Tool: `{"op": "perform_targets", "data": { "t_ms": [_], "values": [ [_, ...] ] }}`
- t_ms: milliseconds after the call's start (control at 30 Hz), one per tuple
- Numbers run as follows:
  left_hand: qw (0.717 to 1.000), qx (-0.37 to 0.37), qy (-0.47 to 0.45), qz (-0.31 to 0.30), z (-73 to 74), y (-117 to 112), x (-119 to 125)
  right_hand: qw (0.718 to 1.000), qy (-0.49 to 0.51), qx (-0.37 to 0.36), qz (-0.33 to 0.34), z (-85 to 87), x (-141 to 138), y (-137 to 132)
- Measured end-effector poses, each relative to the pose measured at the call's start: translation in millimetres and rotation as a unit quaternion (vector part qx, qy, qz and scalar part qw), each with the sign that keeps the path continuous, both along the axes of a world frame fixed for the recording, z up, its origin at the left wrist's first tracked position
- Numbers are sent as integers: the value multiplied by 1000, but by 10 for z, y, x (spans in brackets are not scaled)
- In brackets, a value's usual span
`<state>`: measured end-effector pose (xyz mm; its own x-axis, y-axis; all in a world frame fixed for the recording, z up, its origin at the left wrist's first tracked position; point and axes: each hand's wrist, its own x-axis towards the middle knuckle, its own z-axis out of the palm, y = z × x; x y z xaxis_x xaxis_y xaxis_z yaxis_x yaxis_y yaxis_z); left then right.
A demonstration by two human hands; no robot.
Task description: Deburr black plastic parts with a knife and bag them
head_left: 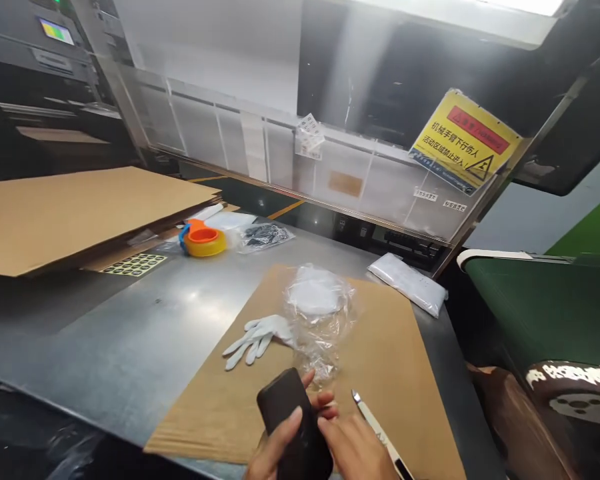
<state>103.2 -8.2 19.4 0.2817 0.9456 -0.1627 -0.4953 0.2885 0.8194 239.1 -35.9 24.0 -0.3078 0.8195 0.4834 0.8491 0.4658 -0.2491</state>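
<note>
A black smartphone (294, 420) stands tilted at the bottom centre, its dark back or blank screen facing me. My left hand (275, 445) wraps round it, thumb across the front and fingertips showing past the right edge. My right hand (357, 448) is closed at the phone's lower right edge, its fingertips partly hidden beside the left ones. Just right of it lies a slim white-handled tool with a metal tip (377, 427), perhaps a cutter. Beyond the phone are a white glove (260, 339) and a crumpled clear plastic bag with white material inside (317, 297).
Cardboard (385, 340) covers part of the metal table (145, 333). Behind are a yellow tape roll on an orange dispenser (203, 239), a sticker sheet (135, 265), a bagged dark item (265, 235) and a white packet (409, 283). Stacked cardboard sheets (90, 210) overhang the left; a green conveyor (555, 307) is right.
</note>
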Motion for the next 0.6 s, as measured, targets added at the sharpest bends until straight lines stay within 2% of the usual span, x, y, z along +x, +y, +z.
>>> {"op": "perform_targets", "data": {
  "t_ms": [33,100,200,267,300,367,467,533,600],
  "values": [
    [999,-18,3,26,-29,13,-111,999,22,-30,-4,-90,-97,62],
    [998,-13,31,55,-104,34,-352,996,20,-64,-58,-268,-206,203],
    [994,68,87,16,-225,28,-671,987,-24,-61,-145,-550,-274,345],
    [986,120,112,-16,-287,2,-827,989,-22,-74,-128,-656,-294,366],
    [981,144,130,-24,-307,-13,-888,990,-15,-84,-111,-655,-298,359],
    [965,182,184,-24,-322,-39,-980,992,8,-100,-79,-536,-304,314],
    [940,218,263,-9,-278,-38,-1052,993,71,-96,-20,-197,-367,181],
    [929,242,279,-14,-221,-11,-1067,993,84,-68,44,-14,-484,74],
    [929,265,256,-46,-164,3,-1081,992,77,-40,97,51,-653,11]
  ]
}}
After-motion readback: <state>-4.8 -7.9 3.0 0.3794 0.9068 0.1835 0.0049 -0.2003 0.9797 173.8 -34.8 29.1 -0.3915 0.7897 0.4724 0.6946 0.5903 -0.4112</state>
